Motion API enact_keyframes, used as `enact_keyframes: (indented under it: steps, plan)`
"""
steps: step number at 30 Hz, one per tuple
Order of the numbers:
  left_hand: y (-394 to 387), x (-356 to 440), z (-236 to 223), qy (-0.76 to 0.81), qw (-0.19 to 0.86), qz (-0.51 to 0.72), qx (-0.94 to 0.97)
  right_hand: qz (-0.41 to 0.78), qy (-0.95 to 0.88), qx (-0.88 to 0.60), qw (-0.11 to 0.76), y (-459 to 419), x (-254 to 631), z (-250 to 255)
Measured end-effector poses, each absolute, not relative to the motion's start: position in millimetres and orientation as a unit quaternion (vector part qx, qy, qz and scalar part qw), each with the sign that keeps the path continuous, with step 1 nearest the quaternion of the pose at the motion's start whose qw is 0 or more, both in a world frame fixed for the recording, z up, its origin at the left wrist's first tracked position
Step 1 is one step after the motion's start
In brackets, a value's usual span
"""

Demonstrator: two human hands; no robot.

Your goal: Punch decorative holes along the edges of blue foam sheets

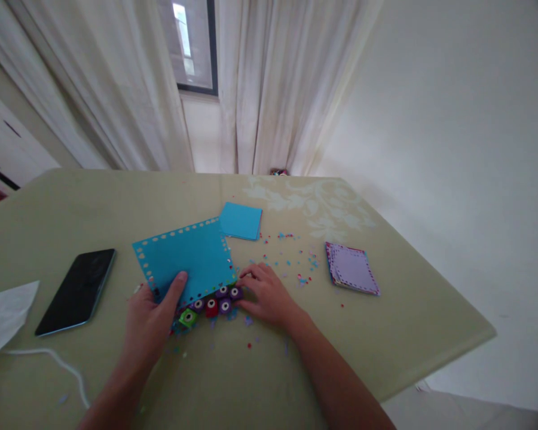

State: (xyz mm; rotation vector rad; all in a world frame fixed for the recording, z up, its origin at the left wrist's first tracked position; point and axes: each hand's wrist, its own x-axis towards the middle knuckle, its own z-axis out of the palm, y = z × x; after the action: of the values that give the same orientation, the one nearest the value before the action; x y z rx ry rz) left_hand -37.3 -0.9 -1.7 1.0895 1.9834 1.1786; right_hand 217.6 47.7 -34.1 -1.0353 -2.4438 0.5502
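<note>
In my left hand (155, 313) is a blue sheet of paper (186, 257), tilted up, the thumb on its face and the fingers behind. Small cut-out holes run along the sheet's edges. Below its lower edge stand several small craft punches with round buttons: a green punch (188, 318), a red punch (211, 307) and purple ones. My right hand (269, 292) has thumb and fingers curled around a purple punch (235, 292) at the right end of the group. The sheet partly hides the punches.
Behind the held sheet lies a stack of blue paper squares (242, 221). Punched lilac sheets (354, 269) are stacked at the right. Paper confetti (302, 279) is scattered between. To the left are a black-screened tablet (77, 292), white paper (9, 313) and a white cable (56, 358).
</note>
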Motion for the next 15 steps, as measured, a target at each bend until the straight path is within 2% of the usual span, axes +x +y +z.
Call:
enact_keyframes:
  steps: [2, 4, 8, 10, 15]
  plan:
    - [-1.3, -36.2, -1.6, 0.735, 0.316, 0.446, 0.401, 0.203, -0.877, -0.374, 0.223, 48.1, 216.5, -35.8]
    - [-1.7, -35.8, -1.7, 0.724, 0.337, 0.451, 0.398, 0.238, -0.85, -0.384, 0.269, 49.6, 216.0, -35.3]
    - [-4.0, -35.7, -2.9, 0.701, 0.362, 0.457, 0.41, 0.434, -0.641, -0.435, 0.459, 55.1, 216.9, -29.1]
    - [-5.6, -34.4, -4.1, 0.687, 0.365, 0.443, 0.445, 0.537, -0.508, -0.418, 0.528, 58.5, 218.7, -25.9]
    - [-8.8, -27.2, -8.1, 0.665, 0.329, 0.395, 0.541, 0.654, -0.339, -0.37, 0.566, 64.4, 223.6, -22.0]
